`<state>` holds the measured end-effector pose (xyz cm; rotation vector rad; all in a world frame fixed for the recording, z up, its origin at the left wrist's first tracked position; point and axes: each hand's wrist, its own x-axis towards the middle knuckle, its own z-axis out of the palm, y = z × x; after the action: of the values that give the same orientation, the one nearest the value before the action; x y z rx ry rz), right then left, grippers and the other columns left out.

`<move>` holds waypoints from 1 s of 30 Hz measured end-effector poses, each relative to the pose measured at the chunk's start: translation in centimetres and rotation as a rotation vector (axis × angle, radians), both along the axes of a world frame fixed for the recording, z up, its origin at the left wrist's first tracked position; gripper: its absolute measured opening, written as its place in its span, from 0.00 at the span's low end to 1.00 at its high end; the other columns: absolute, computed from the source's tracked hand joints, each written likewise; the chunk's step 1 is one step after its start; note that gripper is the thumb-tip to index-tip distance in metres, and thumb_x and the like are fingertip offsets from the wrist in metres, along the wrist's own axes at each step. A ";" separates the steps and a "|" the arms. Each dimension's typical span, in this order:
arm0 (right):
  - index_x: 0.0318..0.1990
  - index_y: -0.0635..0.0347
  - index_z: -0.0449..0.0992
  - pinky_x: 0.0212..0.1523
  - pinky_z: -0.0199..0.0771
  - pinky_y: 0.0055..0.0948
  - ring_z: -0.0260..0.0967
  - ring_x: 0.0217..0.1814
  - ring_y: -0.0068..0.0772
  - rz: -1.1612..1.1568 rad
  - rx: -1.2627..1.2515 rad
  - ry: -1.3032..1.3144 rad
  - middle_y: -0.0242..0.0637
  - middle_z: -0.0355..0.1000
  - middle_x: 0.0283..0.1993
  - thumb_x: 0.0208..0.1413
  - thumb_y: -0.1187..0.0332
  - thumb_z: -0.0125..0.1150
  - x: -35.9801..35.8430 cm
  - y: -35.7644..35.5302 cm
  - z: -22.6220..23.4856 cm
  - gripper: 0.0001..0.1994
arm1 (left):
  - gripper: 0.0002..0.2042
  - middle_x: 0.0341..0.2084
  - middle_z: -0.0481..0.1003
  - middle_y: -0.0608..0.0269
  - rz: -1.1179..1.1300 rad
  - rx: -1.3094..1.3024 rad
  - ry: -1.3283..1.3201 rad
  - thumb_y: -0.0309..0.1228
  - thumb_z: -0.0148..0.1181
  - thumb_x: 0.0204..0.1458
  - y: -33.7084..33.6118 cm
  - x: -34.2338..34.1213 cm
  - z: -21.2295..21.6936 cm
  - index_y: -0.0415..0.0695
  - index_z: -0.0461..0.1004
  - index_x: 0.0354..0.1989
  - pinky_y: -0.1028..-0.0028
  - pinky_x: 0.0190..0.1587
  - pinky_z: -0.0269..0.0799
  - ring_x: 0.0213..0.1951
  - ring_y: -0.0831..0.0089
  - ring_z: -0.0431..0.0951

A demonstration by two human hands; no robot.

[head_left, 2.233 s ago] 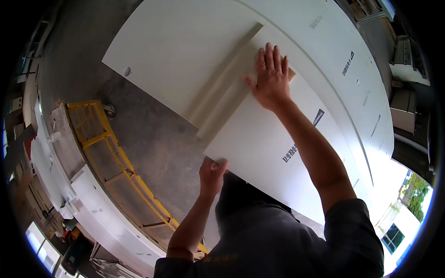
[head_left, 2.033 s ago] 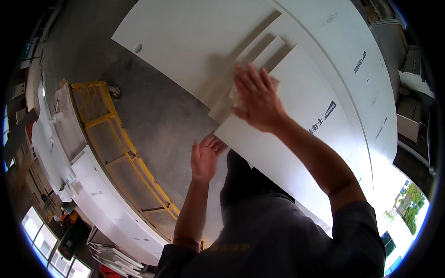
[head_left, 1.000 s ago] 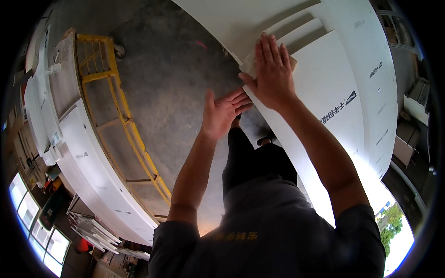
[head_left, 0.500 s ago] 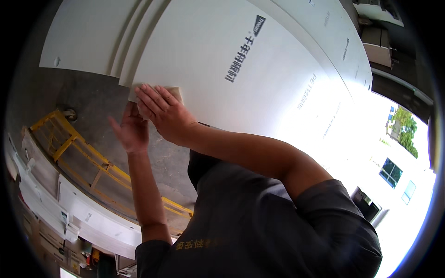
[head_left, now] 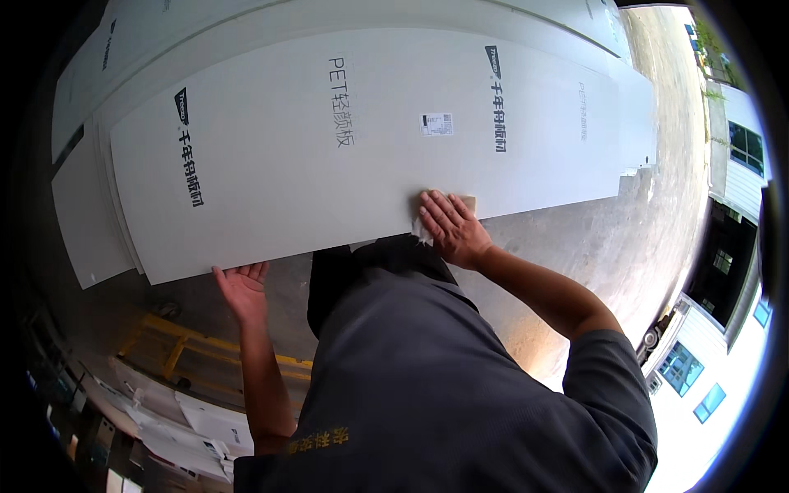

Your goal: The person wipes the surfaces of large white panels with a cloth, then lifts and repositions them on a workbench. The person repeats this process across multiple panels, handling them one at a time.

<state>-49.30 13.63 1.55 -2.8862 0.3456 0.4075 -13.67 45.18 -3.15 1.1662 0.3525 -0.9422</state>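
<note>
A large white board with dark print lies in front of me on other boards. My right hand lies over its near edge, right of the middle, fingers stretched along the top. Under that palm is a tan folded cloth or pad; its exact kind is unclear. A pale frayed bit of it hangs beside the fingers. Palm up, my left hand is at the near edge toward the left end, thumb apart. Its fingertips meet the edge or pass just beneath it, and it holds nothing visible.
More white boards extend behind and left of the top one. A white label is stuck on it. Down at the left is a yellow metal frame on the grey floor, with stacked white panels beyond. Buildings stand at the right.
My right hand has slid with the tan cloth from the board's left corner rightward along the near edge. My left hand is now apart from it, near the left end. The view has turned.
</note>
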 end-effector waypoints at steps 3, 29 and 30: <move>0.68 0.70 0.63 0.79 0.47 0.53 0.50 0.81 0.53 -0.172 -0.067 -0.155 0.53 0.55 0.77 0.55 0.70 0.52 -9.3 -5.3 -1.3 0.31 | 0.37 0.55 0.76 0.48 -0.060 0.051 0.017 0.63 0.39 0.67 -5.3 -4.8 1.4 0.39 0.64 0.66 0.55 0.61 0.73 0.54 0.57 0.79; 0.41 0.48 0.75 0.17 0.53 0.23 0.60 0.22 0.21 -1.588 1.648 -1.219 0.26 0.73 0.30 0.65 0.40 0.56 -36.2 -20.2 -7.9 0.21 | 0.24 0.54 0.77 0.65 0.203 0.061 -0.049 0.50 0.58 0.65 -14.3 -13.3 -0.7 0.47 0.71 0.61 0.65 0.57 0.77 0.55 0.68 0.78; 0.38 0.47 0.74 0.17 0.54 0.24 0.61 0.22 0.22 -1.663 1.658 -1.223 0.24 0.69 0.27 0.64 0.41 0.59 -34.4 -20.0 -7.5 0.19 | 0.23 0.54 0.77 0.66 0.220 0.060 -0.052 0.49 0.59 0.65 -14.3 -12.8 -1.2 0.47 0.72 0.60 0.67 0.56 0.77 0.54 0.69 0.78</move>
<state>-83.71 -6.41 -5.94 -0.3642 1.0783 -0.8631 -26.51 30.88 -4.35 1.1772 0.4601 -0.7124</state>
